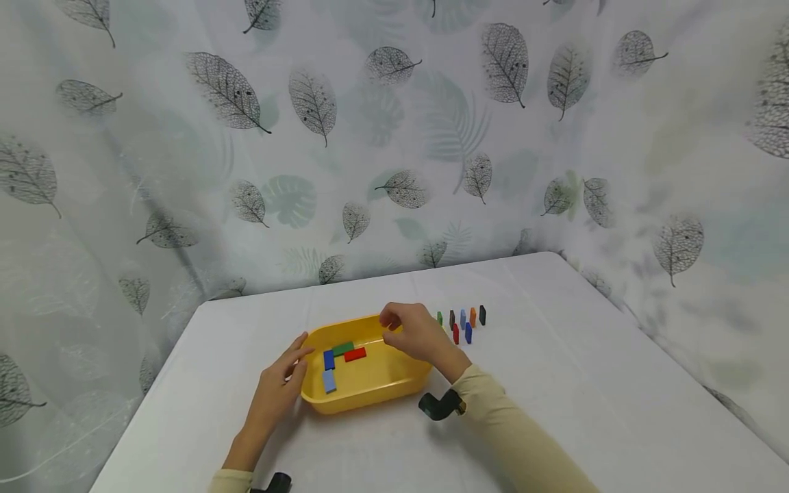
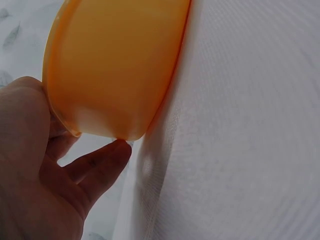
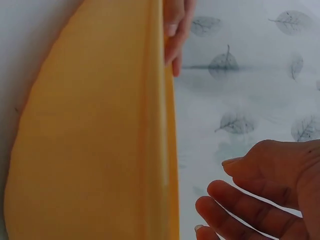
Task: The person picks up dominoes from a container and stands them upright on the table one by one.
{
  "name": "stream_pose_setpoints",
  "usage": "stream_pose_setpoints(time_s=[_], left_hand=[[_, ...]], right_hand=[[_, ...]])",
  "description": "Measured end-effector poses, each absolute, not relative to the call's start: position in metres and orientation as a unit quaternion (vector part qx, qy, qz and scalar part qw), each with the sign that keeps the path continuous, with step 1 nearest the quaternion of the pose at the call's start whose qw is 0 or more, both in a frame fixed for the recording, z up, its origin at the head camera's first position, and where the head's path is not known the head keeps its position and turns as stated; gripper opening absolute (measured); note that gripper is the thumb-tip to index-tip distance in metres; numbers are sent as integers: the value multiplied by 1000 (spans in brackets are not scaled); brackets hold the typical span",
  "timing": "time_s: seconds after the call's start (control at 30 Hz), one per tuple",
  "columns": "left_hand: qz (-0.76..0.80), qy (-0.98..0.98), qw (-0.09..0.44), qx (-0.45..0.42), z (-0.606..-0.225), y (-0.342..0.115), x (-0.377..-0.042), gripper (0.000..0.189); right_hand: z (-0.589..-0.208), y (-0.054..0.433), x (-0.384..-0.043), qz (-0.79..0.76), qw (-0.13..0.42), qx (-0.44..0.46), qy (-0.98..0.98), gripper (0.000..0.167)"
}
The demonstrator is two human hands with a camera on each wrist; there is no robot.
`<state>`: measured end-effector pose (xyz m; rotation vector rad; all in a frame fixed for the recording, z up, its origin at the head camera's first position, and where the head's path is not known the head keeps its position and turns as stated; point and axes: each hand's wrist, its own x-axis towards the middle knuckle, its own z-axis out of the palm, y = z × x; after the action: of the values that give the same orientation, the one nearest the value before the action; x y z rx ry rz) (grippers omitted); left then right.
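Observation:
A yellow plastic tray [image 1: 370, 397] stands on the white-covered table. My left hand [image 1: 275, 387] holds its left end, fingertips over the rim and other digits against the outer wall. From the left wrist view, that hand [image 2: 65, 185] touches the tray's end [image 2: 115, 65] from outside. Inside the tray lie domino-like blocks: green [image 1: 342, 348], red [image 1: 355, 355], blue [image 1: 329, 360] and light blue [image 1: 329, 381]. Over the tray's far right corner is my right hand [image 1: 419, 335], fingers loosely bent. The right wrist view shows nothing between that hand's [image 3: 265, 195] thumb and fingers.
Just right of the tray, several coloured blocks stand upright in two rows, among them an orange one [image 1: 472, 317], a black one [image 1: 483, 315], a red one [image 1: 455, 333] and a blue one [image 1: 468, 333]. A leaf-printed curtain [image 1: 382, 137] hangs behind the table.

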<state>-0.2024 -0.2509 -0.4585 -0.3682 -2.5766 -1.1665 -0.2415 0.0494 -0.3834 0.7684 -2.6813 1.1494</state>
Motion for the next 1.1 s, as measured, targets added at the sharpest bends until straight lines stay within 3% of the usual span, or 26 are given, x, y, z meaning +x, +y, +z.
stream_pose_setpoints(time_s=[0.63,1.1], left_hand=[[-408,-894,137,-125,-457,-251,-202,32],[-404,-892,149,-135,-461,-253,-204,31]], right_hand=[[-407,-1,-254,257,-19,314,-914,29],[-426,-20,-253,158,-15,325,-932,19]])
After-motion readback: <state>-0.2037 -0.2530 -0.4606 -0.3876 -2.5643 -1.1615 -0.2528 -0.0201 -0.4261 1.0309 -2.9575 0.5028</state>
